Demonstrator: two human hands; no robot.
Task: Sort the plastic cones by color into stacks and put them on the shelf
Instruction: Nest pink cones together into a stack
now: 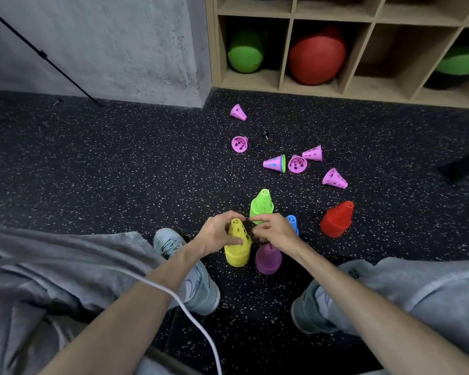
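Upright cone stacks stand on the floor between my feet: yellow [237, 253], purple [268, 259], green [261, 204], blue [293, 223] and red [336, 220]. My left hand [217, 234] grips the top of the yellow stack, thumb across its front. My right hand [272, 228] hovers just right of it above the purple stack, fingers loosely curled and holding nothing that I can see. Several loose pink cones [335, 178] lie tipped over farther out; one nested bundle [275, 163] shows pink, green and blue rims.
A wooden cubby shelf [284, 54] stands at the back with green [245, 52] and red [317, 56] balls in its lowest cubbies. A grey wall is at left, with a black tripod leg [52, 63]. A white cable [190, 312] crosses my left forearm.
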